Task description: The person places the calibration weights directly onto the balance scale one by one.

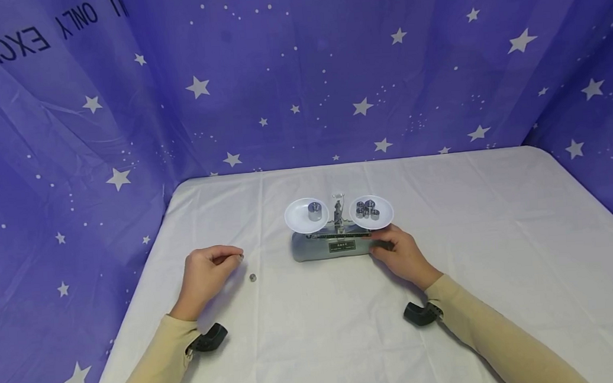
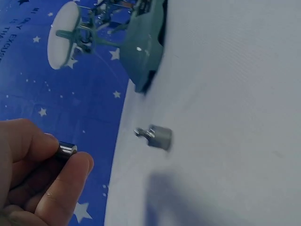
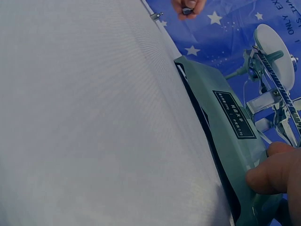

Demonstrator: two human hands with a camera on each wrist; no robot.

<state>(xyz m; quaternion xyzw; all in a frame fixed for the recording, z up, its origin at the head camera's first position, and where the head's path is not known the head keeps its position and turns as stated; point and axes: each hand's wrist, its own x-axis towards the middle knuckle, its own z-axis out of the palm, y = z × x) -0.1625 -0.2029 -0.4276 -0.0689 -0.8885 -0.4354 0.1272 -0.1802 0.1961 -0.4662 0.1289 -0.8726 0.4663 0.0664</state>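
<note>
Between thumb and forefinger, my left hand [image 1: 209, 275] pinches a small metal weight [image 2: 67, 150]. Another knobbed weight [image 1: 252, 277] stands on the cloth just right of that hand; the left wrist view shows its knob and cylinder [image 2: 160, 137]. A balance scale with a grey-green base [image 1: 310, 249] stands mid-table. My right hand [image 1: 403, 255] holds the base's right end, thumb on the front face and the other fingers partly hidden behind. One larger weight [image 1: 315, 211] sits in the left pan [image 1: 296, 219]; several smaller weights [image 1: 366, 208] cluster in the right pan [image 1: 387, 212].
A white cloth [image 1: 316, 333] covers the table. Blue star-patterned curtains [image 1: 298, 73] hang behind it and along both sides. A black wrist mount [image 1: 210, 338] is on the left forearm, and a second mount [image 1: 420, 314] is on the right.
</note>
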